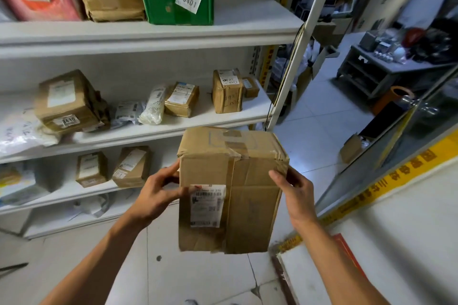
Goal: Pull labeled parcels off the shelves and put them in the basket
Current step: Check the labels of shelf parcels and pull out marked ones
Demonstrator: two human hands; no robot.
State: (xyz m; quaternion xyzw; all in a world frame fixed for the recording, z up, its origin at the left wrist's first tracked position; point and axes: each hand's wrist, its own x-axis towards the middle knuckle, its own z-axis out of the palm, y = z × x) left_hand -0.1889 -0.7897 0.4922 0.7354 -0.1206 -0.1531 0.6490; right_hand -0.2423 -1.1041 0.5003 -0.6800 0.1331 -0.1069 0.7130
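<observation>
I hold a tall taped cardboard parcel (250, 195) in front of me, above the floor, with a white barcode label on its near face. My left hand (158, 193) grips its left edge, thumb on the label. My right hand (296, 195) holds its right side with the fingers wrapped behind. White shelves (148, 37) to the left carry more parcels: a green box (161, 5) marked 0401, a brown box (67, 104) marked 0410, an upright brown box (226, 93) and small bagged packets (153, 106). No basket is in view.
A white slanted post (295, 77) stands at the shelf's right end. Beyond it an aisle of white tiles leads to a grey table (386, 67) with clutter. A white counter (396, 242) with yellow tape lies at my lower right.
</observation>
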